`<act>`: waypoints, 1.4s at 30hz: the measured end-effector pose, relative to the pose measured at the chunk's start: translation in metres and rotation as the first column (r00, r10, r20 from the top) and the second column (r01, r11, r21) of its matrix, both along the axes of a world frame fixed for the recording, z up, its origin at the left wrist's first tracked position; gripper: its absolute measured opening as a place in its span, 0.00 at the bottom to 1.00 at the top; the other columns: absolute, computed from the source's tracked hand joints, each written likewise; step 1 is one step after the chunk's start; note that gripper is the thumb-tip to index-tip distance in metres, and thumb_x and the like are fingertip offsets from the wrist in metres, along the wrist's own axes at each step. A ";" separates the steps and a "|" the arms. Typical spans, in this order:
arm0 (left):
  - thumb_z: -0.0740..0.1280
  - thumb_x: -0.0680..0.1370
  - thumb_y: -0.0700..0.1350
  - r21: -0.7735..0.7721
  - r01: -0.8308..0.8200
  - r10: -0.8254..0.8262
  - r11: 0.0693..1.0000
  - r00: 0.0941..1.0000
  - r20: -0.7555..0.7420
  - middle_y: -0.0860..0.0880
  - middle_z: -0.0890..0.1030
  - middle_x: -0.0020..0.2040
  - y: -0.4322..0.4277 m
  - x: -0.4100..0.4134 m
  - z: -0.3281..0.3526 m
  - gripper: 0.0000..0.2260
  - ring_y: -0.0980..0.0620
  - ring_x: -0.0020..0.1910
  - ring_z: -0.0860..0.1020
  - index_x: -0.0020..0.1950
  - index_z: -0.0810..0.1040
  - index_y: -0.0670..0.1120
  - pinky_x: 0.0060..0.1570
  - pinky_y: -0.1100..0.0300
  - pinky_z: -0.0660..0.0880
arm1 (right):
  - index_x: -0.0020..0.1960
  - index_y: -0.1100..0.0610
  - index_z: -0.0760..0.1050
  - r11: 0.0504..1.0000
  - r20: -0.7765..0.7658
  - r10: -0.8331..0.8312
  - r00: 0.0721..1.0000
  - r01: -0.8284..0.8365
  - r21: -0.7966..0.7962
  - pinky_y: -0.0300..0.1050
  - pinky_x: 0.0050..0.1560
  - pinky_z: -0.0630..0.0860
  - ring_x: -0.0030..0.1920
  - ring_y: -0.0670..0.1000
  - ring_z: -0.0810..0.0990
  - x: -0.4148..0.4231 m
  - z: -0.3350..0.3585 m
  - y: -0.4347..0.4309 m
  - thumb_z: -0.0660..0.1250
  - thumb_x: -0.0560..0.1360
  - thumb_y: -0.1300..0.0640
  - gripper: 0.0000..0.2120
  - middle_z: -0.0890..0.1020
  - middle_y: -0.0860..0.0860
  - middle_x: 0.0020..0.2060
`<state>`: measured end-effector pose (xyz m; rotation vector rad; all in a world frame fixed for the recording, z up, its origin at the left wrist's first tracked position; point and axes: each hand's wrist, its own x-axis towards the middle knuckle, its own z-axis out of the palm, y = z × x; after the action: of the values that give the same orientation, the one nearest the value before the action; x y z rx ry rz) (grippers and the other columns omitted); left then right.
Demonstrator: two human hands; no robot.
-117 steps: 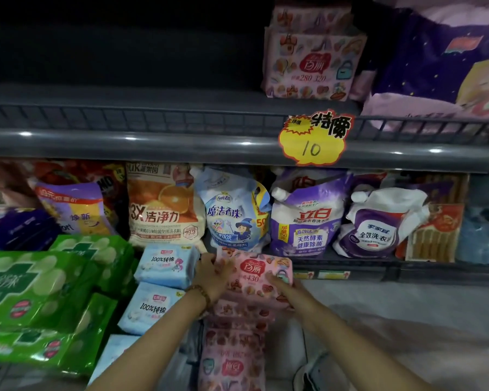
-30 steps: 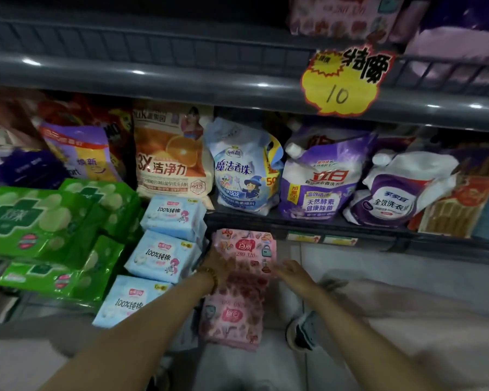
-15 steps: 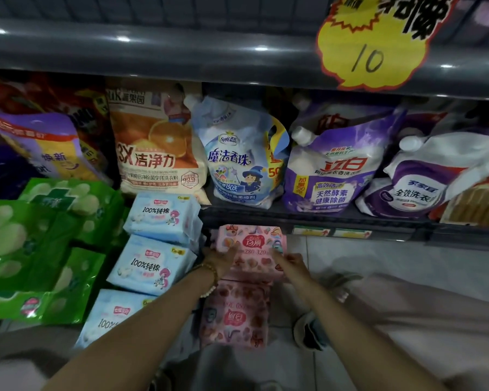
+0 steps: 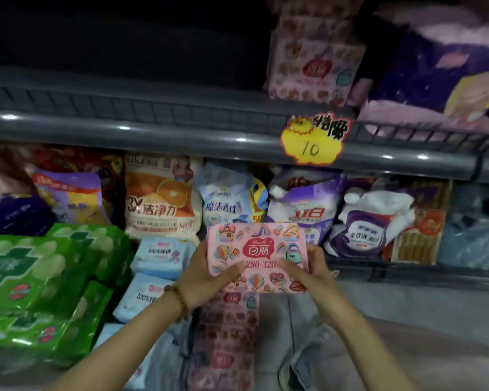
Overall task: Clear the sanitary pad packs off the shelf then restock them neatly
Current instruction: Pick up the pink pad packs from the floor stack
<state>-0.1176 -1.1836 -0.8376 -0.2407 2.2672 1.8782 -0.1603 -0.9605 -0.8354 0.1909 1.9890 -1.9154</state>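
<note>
The grey upper shelf (image 4: pixel 153 108) ran across the whole view, with a low wire fence along its rounded front rail. Half a second earlier I had seen only that rail. Now the view had tipped up and the shelf's deck showed. A pink pad pack (image 4: pixel 314 66) stood on it, with a wide dark stretch of open room to its left and a purple pack (image 4: pixel 435 80) close on its right.

Pale floor (image 4: pixel 407 320) opened at lower right. Green pad packs (image 4: pixel 40 272) were piled at lower left, with light blue pad packs (image 4: pixel 161 258) just beside them. Detergent pouches (image 4: pixel 161 198) stood in a row on the lower shelf, under the rail. A stack of pink pad packs (image 4: pixel 226 334) rose from the bottom edge.

The held pink pad pack (image 4: pixel 257 249) had lain on top of that stack a moment earlier. It was now lifted clear of it, facing me, in front of the pouches and below the rail. The left hand (image 4: pixel 206 277) gripped its left edge and the right hand (image 4: pixel 314 272) its right edge. Each thumb lay across the front, and the fingers were hidden behind.

A yellow price tag (image 4: pixel 311 142) marked 10 hung on the rail, directly above the held pack. A bead bracelet (image 4: pixel 178 301) circled the left wrist.
</note>
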 end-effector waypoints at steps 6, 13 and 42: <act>0.75 0.67 0.53 0.012 -0.062 0.062 0.998 0.937 -0.345 0.56 0.81 0.56 0.003 -0.012 0.128 0.32 0.60 0.51 0.81 0.67 0.64 0.50 0.46 0.66 0.78 | 0.55 0.52 0.66 0.999 -0.338 0.033 0.941 -0.038 -0.010 0.44 0.48 0.81 0.51 0.47 0.83 -0.008 0.126 0.007 0.75 0.60 0.53 0.28 0.82 0.49 0.53; 0.72 0.66 0.49 0.055 -0.094 0.108 0.994 0.782 -0.614 0.59 0.80 0.53 0.014 -0.069 0.235 0.32 0.63 0.48 0.81 0.67 0.63 0.52 0.42 0.70 0.77 | 0.65 0.42 0.62 0.998 -0.657 0.063 0.752 -0.041 0.049 0.36 0.48 0.79 0.53 0.39 0.81 -0.063 0.243 0.015 0.77 0.62 0.52 0.37 0.79 0.42 0.57; 0.71 0.72 0.53 -0.160 -0.155 0.048 0.975 0.847 -0.530 0.50 0.75 0.62 0.022 -0.321 0.256 0.32 0.51 0.60 0.76 0.70 0.61 0.46 0.60 0.51 0.75 | 0.76 0.49 0.54 0.709 -0.627 0.420 0.656 0.194 0.677 0.53 0.66 0.72 0.65 0.53 0.75 -0.311 0.297 0.020 0.75 0.68 0.47 0.43 0.74 0.51 0.66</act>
<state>-0.4386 -1.1617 -0.5819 0.1572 2.8550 1.9525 -0.4716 -0.9407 -0.5381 -0.6801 3.1244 -1.0652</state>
